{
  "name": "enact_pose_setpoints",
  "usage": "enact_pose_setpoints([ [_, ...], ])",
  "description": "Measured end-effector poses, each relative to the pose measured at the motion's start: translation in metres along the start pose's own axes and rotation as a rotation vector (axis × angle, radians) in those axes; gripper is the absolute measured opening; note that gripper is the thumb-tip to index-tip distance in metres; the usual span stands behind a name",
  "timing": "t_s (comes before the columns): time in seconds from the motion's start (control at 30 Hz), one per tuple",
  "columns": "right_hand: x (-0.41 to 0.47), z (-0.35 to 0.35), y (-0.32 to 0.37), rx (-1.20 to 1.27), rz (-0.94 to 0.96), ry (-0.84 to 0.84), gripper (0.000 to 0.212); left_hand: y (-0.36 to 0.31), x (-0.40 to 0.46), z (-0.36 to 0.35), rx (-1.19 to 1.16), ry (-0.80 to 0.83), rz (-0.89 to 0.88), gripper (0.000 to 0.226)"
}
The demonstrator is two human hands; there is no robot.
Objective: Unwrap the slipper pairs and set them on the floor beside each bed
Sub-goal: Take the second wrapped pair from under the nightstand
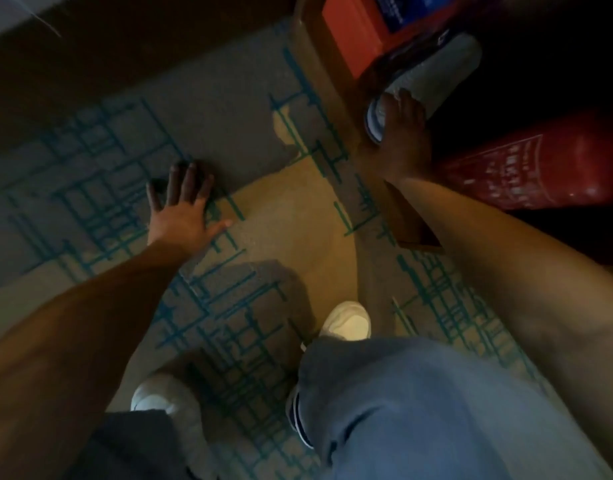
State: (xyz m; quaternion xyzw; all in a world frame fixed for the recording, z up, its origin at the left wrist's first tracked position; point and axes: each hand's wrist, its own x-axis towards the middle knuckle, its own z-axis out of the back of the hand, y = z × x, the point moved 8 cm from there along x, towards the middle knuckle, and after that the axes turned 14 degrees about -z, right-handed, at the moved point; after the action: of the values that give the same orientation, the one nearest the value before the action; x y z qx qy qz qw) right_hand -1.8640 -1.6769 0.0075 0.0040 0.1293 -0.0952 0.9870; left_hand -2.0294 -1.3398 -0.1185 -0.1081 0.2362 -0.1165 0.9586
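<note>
On the floor, far right: your right hand lies over the near end of a pale slipper pair, fingers curled onto it; whether you fully grip it is unclear in the dim light.
Slipper pair: it sits low in a dark wooden recess, tilted, its far end pointing away to the right; any wrapping is too blurred to make out.
Left hand: your left hand is spread flat, palm down, holding nothing, just over or on the carpet at mid-left; contact is hard to judge.
Carpet: beige-grey with teal crossing lines, partly lit in a warm patch between your arms.
Red box: a red box stands just beyond the slippers, with a blue label on its far side.
Red cylinder: a red cylinder with white print lies just right of your right wrist.
Feet: your white shoes are planted near, under grey-blue trousers.
</note>
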Motion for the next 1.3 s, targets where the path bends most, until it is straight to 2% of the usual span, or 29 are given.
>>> enact_pose_setpoints([
  [0.23,0.023,-0.018,-0.018,-0.07,-0.111,0.02,0.096,0.001,0.005,-0.011,-0.008,0.124,-0.033,0.118],
  [0.47,0.018,-0.013,0.0,-0.168,-0.056,-0.064,0.09,0.007,0.009,-0.008,0.023,0.17,-0.041,0.127],
  [0.63,-0.015,-0.029,0.01,-0.235,-0.092,0.042,0.086,0.009,0.007,-0.012,-0.01,0.201,-0.032,0.141],
  [0.7,-0.021,-0.027,0.009,-0.194,-0.078,0.089,0.075,0.005,0.006,-0.006,-0.019,0.235,-0.05,0.141],
  [0.8,-0.029,-0.032,0.003,-0.084,-0.069,0.323,0.064,0.005,0.008,-0.001,-0.033,0.205,-0.057,0.14],
  [0.83,-0.026,-0.029,-0.002,-0.062,-0.077,0.33,0.062,0.003,0.014,-0.001,-0.04,0.199,-0.067,0.14],
  [0.97,-0.019,-0.006,0.003,-0.087,-0.04,0.018,0.045,0.007,0.006,-0.005,-0.008,0.11,-0.044,0.138],
  [1.03,-0.021,-0.004,-0.003,-0.103,-0.035,-0.084,0.042,0.01,0.014,-0.004,-0.015,0.099,-0.04,0.139],
  [1.13,-0.029,-0.024,-0.002,-0.131,-0.051,-0.031,0.044,0.009,0.01,-0.005,-0.048,0.142,-0.037,0.139],
  [1.23,-0.025,-0.027,-0.008,-0.143,-0.085,0.037,0.045,0.006,-0.009,-0.004,-0.06,0.008,0.101,0.122],
  [1.3,-0.032,-0.026,-0.008,-0.132,-0.072,0.049,0.048,-0.002,-0.057,-0.012,-0.08,-0.109,0.239,0.109],
])
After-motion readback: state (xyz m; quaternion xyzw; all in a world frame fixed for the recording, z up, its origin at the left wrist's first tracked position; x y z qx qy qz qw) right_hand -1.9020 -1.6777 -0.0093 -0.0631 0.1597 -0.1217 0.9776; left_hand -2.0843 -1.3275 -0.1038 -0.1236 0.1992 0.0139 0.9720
